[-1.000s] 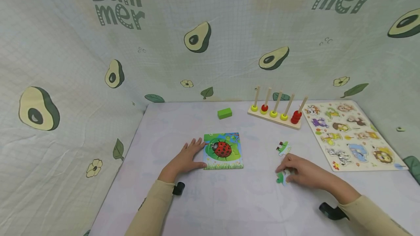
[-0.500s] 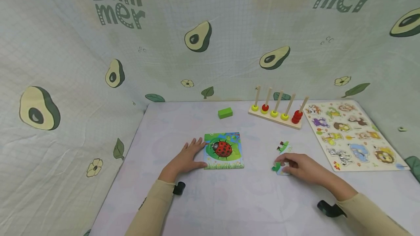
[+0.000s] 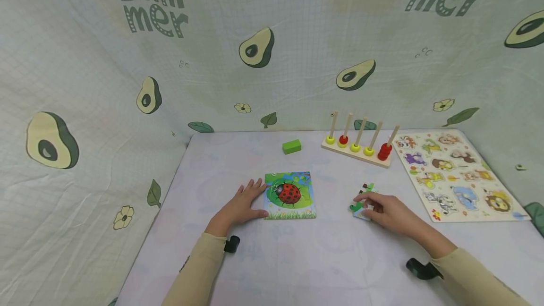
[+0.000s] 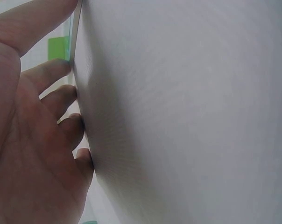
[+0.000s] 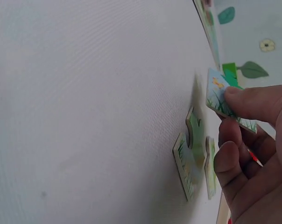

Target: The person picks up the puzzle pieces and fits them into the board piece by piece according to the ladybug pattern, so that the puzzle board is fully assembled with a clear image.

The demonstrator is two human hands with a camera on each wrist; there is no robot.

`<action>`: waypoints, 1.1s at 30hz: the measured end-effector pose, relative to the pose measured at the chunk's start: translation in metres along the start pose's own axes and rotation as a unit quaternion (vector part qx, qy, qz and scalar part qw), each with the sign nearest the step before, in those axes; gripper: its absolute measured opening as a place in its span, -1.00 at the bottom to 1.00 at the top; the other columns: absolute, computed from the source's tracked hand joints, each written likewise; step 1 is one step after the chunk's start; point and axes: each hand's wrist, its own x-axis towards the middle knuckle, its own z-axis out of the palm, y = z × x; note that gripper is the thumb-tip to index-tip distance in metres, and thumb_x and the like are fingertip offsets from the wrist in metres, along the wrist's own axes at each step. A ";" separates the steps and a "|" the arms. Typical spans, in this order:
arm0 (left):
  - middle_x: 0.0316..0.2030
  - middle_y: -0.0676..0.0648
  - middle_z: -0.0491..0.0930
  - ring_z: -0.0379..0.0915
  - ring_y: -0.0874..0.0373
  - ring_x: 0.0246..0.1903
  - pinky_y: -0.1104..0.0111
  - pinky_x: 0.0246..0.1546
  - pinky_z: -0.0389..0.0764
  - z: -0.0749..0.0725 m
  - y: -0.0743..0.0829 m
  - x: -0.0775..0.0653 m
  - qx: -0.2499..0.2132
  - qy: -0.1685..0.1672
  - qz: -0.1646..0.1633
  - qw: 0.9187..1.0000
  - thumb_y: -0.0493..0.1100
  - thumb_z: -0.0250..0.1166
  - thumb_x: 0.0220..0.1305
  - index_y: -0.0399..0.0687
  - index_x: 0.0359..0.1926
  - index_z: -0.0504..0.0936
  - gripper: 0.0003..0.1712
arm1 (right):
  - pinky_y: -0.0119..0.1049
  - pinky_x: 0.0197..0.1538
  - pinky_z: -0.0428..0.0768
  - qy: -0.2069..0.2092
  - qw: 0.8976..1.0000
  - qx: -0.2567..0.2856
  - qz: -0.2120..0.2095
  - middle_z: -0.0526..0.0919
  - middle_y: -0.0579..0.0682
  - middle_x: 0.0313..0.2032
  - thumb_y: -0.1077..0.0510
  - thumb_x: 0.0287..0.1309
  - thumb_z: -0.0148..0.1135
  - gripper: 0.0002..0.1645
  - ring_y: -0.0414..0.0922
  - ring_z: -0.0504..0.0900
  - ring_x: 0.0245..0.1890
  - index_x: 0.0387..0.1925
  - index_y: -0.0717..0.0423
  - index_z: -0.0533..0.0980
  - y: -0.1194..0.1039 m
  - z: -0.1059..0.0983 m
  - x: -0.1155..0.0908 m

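Observation:
My left hand (image 3: 241,206) lies flat on the table, fingers spread, its thumb and index fingertip touching the left edge of a square ladybug picture puzzle (image 3: 289,197). In the left wrist view the left hand's fingertips (image 4: 66,95) meet the tabletop. On the right, my right hand (image 3: 388,210) pinches a jigsaw piece (image 5: 216,91) between thumb and fingers, tilted and raised off the table. That piece has a pale blue ground with grass blades and a green knob. Loose jigsaw pieces (image 5: 184,163) lie below it; in the head view the hand partly hides them.
A green block (image 3: 291,147) sits behind the ladybug puzzle. A wooden peg counter (image 3: 354,152) with red and yellow rings stands at the back. To its right lies an animal puzzle board (image 3: 450,202). Patterned cloth (image 3: 297,93) hangs behind the table.
My right hand has lifted the jigsaw piece and moved it slightly away from me and leftward, over the other loose pieces. The left hand and the ladybug puzzle have stayed put.

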 end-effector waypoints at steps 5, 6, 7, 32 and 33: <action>0.60 -0.07 -0.05 -0.33 -0.08 0.59 0.02 0.57 -0.29 -0.001 0.002 0.000 -0.002 0.000 -0.002 1.000 0.20 0.43 0.25 0.05 0.60 0.14 0.04 | -0.41 -0.43 0.51 0.014 1.000 0.018 0.010 0.58 -0.20 -0.30 0.23 0.32 0.33 -0.66 -0.30 0.47 -0.43 0.10 -0.05 0.60 -0.002 0.002 0.003; 0.60 -0.07 -0.06 -0.34 -0.07 0.59 0.02 0.57 -0.29 -0.001 0.002 0.000 0.000 -0.001 -0.003 1.000 0.20 0.42 0.25 0.06 0.60 0.13 0.04 | -0.41 -0.42 0.53 0.015 1.000 0.022 0.011 0.59 -0.19 -0.30 0.24 0.33 0.32 -0.66 -0.30 0.49 -0.42 0.10 -0.04 0.59 -0.002 0.003 0.003; 0.61 -0.06 -0.06 -0.34 -0.07 0.59 0.03 0.57 -0.29 0.000 0.001 0.000 0.000 -0.001 -0.004 1.000 0.20 0.42 0.25 0.06 0.60 0.14 0.04 | -0.41 -0.40 0.55 0.016 0.999 0.026 0.011 0.59 -0.18 -0.29 0.24 0.34 0.31 -0.66 -0.30 0.51 -0.40 0.11 -0.03 0.59 -0.002 0.004 0.004; 0.61 -0.01 -0.07 -0.38 -0.01 0.60 0.06 0.57 -0.33 -0.001 0.000 0.000 -0.020 -0.008 -0.012 1.000 0.21 0.46 0.20 0.11 0.60 0.14 0.07 | -0.41 -0.30 0.60 0.057 0.997 0.058 -0.005 0.64 -0.21 -0.33 0.22 0.33 0.33 -0.71 -0.31 0.58 -0.37 0.06 0.02 0.60 -0.013 0.023 0.023; 0.61 -0.01 -0.08 -0.38 -0.01 0.60 0.06 0.57 -0.33 -0.001 0.000 0.000 -0.021 -0.009 -0.012 1.000 0.21 0.47 0.19 0.11 0.60 0.14 0.08 | -0.41 -0.30 0.61 0.057 0.997 0.059 -0.005 0.64 -0.21 -0.34 0.22 0.32 0.34 -0.71 -0.31 0.59 -0.36 0.06 0.02 0.60 -0.013 0.024 0.024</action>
